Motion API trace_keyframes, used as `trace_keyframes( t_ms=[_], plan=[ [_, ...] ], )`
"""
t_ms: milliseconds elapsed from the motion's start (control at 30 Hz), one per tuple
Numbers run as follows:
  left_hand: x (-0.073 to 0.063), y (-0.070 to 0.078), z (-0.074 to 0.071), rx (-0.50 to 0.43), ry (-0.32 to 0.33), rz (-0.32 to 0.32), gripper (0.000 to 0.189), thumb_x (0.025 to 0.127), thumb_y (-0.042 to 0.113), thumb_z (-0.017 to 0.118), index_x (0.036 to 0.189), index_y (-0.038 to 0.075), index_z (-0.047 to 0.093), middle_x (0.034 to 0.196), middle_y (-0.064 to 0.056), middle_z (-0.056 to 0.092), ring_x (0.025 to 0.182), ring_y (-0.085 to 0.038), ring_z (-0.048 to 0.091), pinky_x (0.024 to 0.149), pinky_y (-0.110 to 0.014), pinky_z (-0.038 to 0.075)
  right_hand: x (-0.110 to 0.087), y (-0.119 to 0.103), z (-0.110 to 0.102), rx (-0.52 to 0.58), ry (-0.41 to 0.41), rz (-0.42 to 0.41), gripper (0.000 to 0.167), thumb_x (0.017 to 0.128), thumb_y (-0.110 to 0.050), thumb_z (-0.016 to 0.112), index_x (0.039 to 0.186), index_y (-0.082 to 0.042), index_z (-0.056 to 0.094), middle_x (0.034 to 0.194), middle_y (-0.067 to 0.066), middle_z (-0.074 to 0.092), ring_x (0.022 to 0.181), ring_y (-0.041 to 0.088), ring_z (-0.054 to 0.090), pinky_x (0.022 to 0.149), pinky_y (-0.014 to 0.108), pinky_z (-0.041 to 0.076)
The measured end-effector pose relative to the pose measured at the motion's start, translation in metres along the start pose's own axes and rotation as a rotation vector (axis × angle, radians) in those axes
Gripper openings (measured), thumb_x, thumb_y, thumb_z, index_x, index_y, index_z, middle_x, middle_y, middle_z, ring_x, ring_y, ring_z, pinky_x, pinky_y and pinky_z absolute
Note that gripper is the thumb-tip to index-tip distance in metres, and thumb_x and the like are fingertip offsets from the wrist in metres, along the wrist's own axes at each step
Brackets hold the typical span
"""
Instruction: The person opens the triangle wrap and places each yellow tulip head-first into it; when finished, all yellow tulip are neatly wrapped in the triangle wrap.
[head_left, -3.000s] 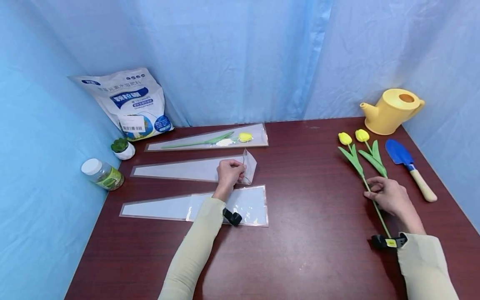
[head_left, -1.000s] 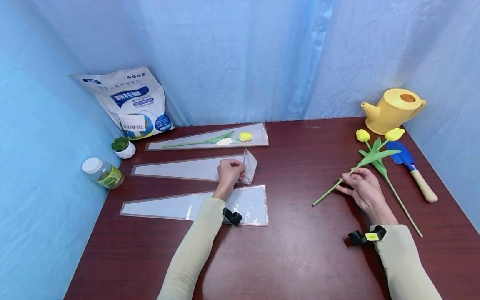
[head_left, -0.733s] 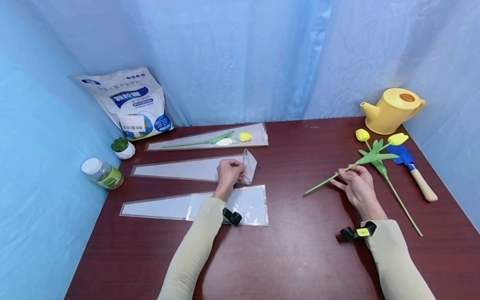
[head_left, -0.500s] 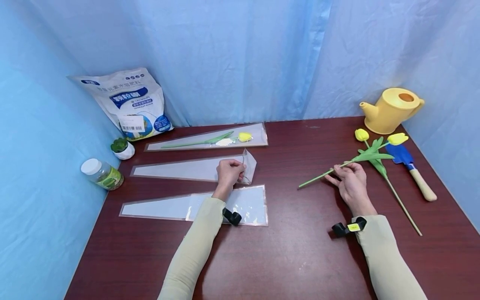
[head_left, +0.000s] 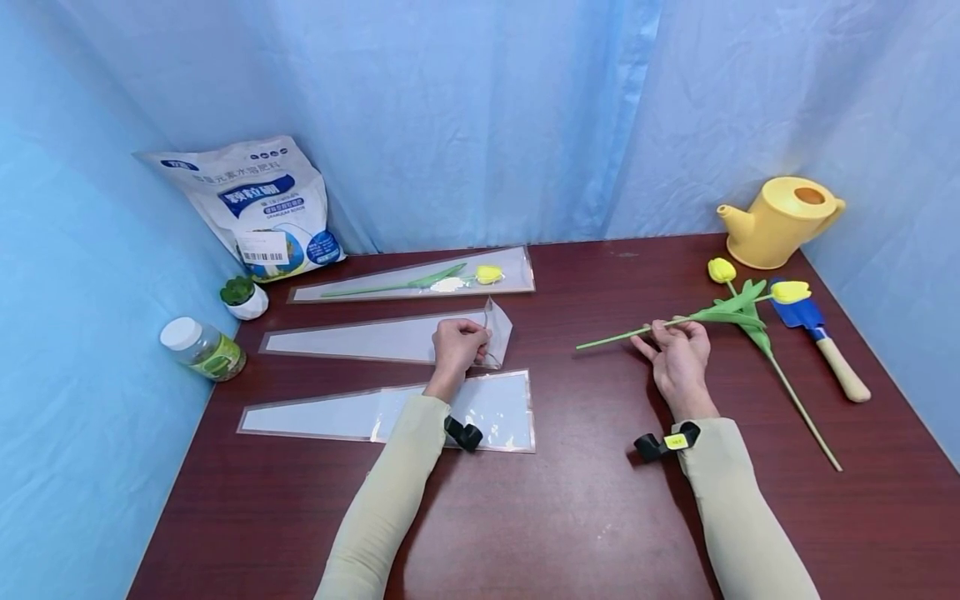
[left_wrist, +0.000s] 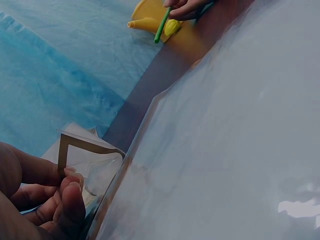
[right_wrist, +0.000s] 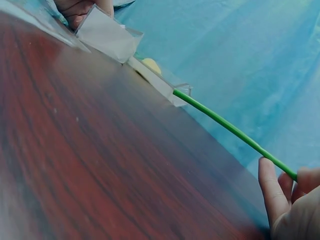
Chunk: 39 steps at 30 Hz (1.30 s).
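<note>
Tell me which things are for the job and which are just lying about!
Likely the job: left hand, pinched wrapper, right hand, held flower, loose flower, front wrapper, back wrapper, wrapped flower.

Likely just lying about: big sack, potted plant, jar, watering can, shovel.
</note>
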<state>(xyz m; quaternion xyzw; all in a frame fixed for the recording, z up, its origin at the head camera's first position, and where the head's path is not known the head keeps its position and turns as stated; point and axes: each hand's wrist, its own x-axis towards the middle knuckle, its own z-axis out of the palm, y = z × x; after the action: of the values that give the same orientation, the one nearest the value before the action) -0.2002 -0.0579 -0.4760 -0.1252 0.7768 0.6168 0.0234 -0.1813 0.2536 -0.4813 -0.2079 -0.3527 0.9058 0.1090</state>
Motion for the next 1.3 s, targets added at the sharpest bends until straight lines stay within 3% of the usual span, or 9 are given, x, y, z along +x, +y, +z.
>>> trace_keyframes(
  t_ms=[667,1033,1300],
  plan=[
    [0.001,0.000,0.001,0.007,0.008,-0.006,0.009,0.086,0.006,0.070,0.085,-0.001,0.076,0.060,-0.001,0.063,0.046,-0.009,0.056,0.046,-0.020,0.049,0.002,0.009,0.015,0.083,0.078,-0.024,0.028,0.092,0.016,0.053,0.099,-0.009,0.041,0.081,0.009,0.056,0.081,0.024,0.062,0.062,0.043,0.062],
    [0.002,-0.001,0.002,0.002,0.009,0.001,0.009,0.086,0.006,0.071,0.085,-0.002,0.075,0.060,-0.001,0.062,0.046,-0.008,0.056,0.045,-0.019,0.048,-0.004,0.018,0.031,0.027,0.076,-0.051,0.026,0.094,0.012,0.054,0.099,-0.011,0.042,0.083,0.006,0.057,0.095,0.026,0.060,0.066,0.041,0.062],
    [0.001,0.000,0.001,0.002,0.008,0.000,0.009,0.086,0.006,0.071,0.085,-0.001,0.075,0.060,-0.001,0.062,0.045,-0.008,0.055,0.045,-0.019,0.048,-0.009,0.028,0.046,-0.007,0.073,-0.080,0.024,0.096,0.010,0.053,0.099,-0.011,0.042,0.087,0.006,0.054,0.093,0.024,0.062,0.066,0.039,0.062]
  ],
)
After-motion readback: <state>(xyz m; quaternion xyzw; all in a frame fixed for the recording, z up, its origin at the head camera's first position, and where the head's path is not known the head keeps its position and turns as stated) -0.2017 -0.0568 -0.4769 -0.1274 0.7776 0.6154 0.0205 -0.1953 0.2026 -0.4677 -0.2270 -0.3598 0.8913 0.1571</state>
